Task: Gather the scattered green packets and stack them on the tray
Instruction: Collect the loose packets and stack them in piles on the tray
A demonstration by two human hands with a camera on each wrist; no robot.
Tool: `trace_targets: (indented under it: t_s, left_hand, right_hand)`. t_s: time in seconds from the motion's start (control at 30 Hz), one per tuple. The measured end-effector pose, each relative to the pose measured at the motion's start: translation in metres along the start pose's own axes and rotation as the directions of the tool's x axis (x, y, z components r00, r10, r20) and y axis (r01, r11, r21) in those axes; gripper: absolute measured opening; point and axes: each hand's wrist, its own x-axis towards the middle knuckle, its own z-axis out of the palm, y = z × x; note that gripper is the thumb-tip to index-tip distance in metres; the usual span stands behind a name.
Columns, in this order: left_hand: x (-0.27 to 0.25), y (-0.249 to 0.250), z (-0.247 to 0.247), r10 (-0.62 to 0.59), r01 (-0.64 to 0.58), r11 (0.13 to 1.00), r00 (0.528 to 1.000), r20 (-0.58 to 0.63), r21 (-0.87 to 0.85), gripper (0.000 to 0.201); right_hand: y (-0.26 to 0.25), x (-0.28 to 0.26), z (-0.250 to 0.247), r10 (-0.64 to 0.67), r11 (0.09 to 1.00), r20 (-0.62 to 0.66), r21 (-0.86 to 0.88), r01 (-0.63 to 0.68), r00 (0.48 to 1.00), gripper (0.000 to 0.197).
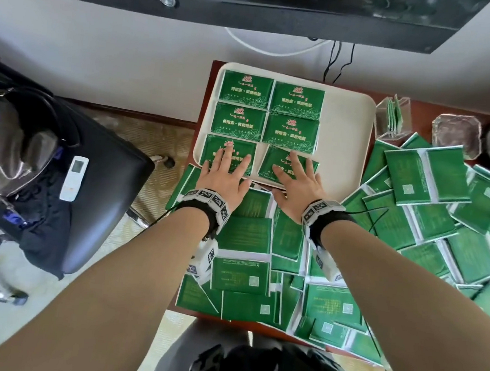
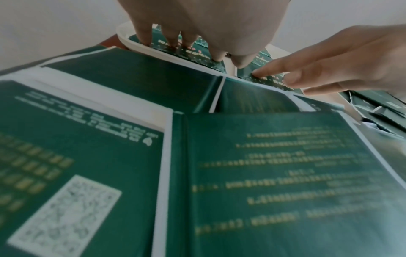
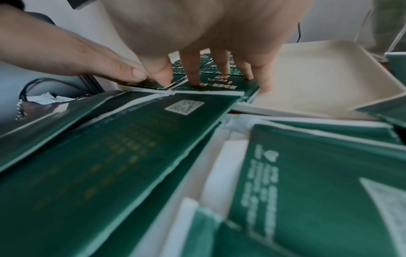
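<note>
Both hands lie flat with fingers spread, pressing down on the nearest row of packets on the tray [image 1: 345, 141]. The left hand [image 1: 226, 177] rests on the packet at the tray's lower left [image 1: 217, 149]; the right hand [image 1: 295, 187] rests on its neighbour [image 1: 277, 158], which sits slightly crooked against the straight rows above it in the frame. Four more packets [image 1: 245, 88] lie in a tidy grid further up, and the tray's right part is bare.

The main risk is the crooked packet: pushed square with flat fingers, it could slide over the tray's low rim or ride onto the packet above it. Glossy wrappers probably slip on each other, so stacks may fan out as they grow.

The loose packets [image 1: 415, 221] heap across the desk [image 1: 424, 109] in the lower and right of the frame, some overhanging the near edge; a forearm sweeping back could knock those to the floor. The wrist cables could also snag a corner.
</note>
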Motion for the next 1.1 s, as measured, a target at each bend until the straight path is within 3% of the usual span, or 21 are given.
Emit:
trace_targets:
  t_s: [0.37, 1.1]
  left_hand:
    - [0.000, -0.006, 0.011, 0.053, -0.053, 0.999, 0.994, -0.095, 0.004, 0.061]
    - [0.001, -0.003, 0.005, 0.044, -0.041, 0.999, 0.995, -0.095, 0.027, 0.060]
  right_hand:
    - [-0.011, 0.006, -0.004, -0.045, 0.999, 0.006, -0.017, 0.045, 0.999, 0.064]
    - [0.011, 0.006, -0.007, -0.063, 0.998, -0.005, -0.019, 0.063, 0.998, 0.058]
